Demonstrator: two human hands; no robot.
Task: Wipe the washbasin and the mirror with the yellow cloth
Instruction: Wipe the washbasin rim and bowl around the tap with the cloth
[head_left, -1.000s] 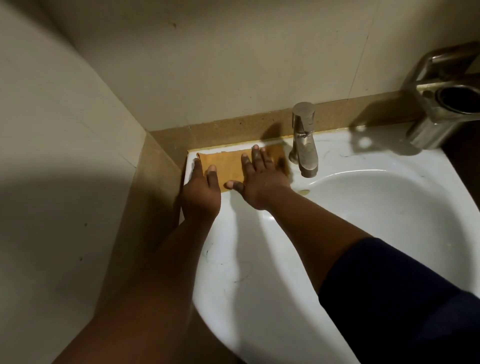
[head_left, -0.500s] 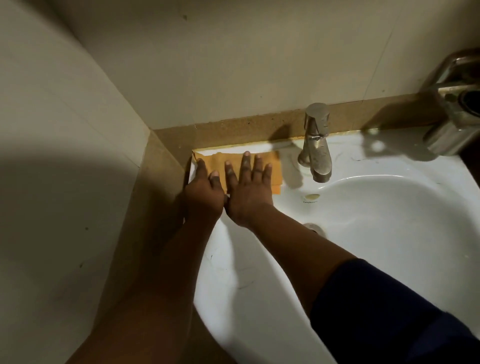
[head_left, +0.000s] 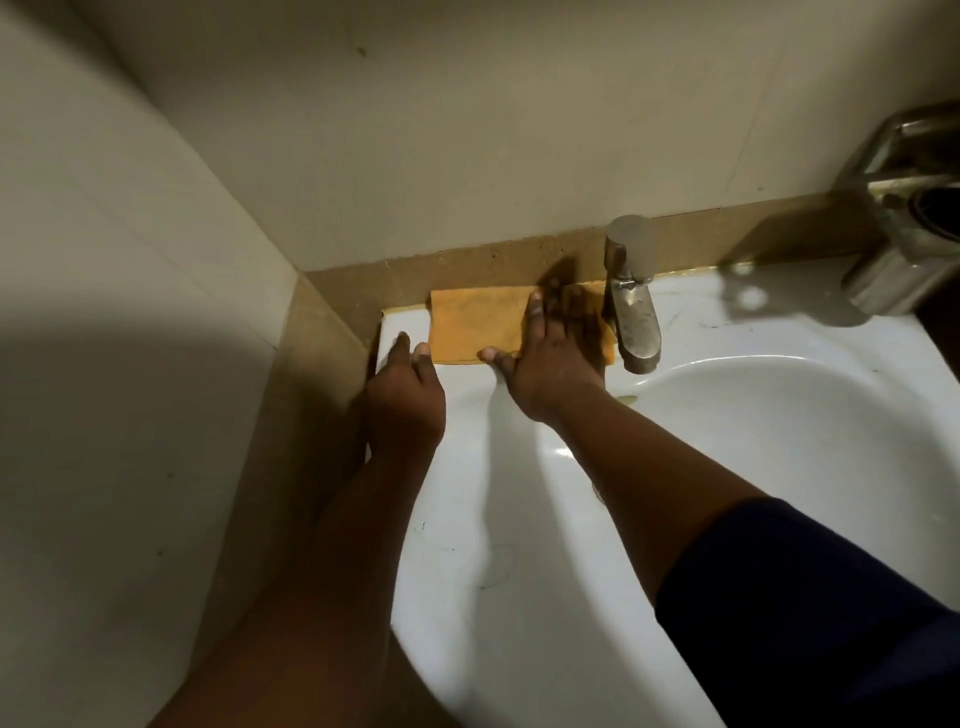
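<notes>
A folded yellow cloth (head_left: 475, 325) lies flat on the back left ledge of the white washbasin (head_left: 493, 519), against the brown wall strip. My right hand (head_left: 550, 358) presses flat on the cloth's right half, fingers spread, close to the tap. At the basin's left corner my left hand (head_left: 405, 400) rests flat on the bare rim, its fingertips just left of the cloth's edge and off it. No mirror is in view.
A steel tap (head_left: 631, 306) stands right of the cloth at the back of the basin. A metal holder (head_left: 909, 228) sticks out from the wall at the far right. Tiled walls close in on the left and behind.
My right hand has slid the cloth to the right along the back ledge, toward the tap. The left hand is now off the cloth and rests on the bare rim corner.
</notes>
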